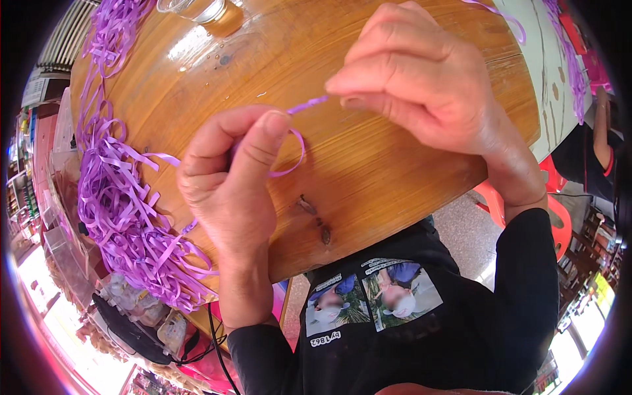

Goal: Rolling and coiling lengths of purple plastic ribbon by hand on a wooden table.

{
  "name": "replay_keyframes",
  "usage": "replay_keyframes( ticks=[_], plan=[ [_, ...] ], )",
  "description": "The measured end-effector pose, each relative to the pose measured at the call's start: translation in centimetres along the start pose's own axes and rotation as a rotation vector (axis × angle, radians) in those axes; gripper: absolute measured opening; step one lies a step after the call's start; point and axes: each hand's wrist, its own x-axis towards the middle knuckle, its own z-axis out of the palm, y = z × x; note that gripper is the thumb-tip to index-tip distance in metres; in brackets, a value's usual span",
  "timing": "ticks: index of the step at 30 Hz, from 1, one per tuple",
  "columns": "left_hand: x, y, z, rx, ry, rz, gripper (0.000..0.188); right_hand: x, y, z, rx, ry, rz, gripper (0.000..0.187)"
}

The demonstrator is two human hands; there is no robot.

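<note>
A narrow purple ribbon [307, 104] stretches between my two hands above the wooden table [388, 178], and its short visible stretch looks twisted or rolled. My left hand [234, 171] pinches it between thumb and curled forefinger, with a loop hanging just beside the thumb. Higher and to the right, my right hand [421, 82] has thumb and fingertips closed at the ribbon's other end; the very tip is hidden there. A large tangled heap of purple ribbons [122, 197] lies along the table's left edge, left of my left hand.
At the far edge stands a clear cup [205, 9], with water drops nearby. A white veined surface [545, 85] adjoins the table on the right, with more hanging purple ribbons [571, 62]. Beyond are a red chair [559, 227] and another person's arm [602, 131]. A black bag [128, 329] sits lower left.
</note>
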Motion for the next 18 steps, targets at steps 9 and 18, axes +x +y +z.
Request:
replay_keyframes(
  ticks=[9, 18],
  plan=[
    [-0.2, 0.2, 0.3, -0.031, 0.005, -0.052, 0.010, -0.6, 2.0, 3.6, -0.009, 0.148, -0.099, 0.018],
    [-0.4, -0.1, 0.7, 0.049, -0.084, -0.078, 0.006, -0.7, 2.1, 4.8, -0.158, 0.178, -0.281, 0.025]
  ],
)
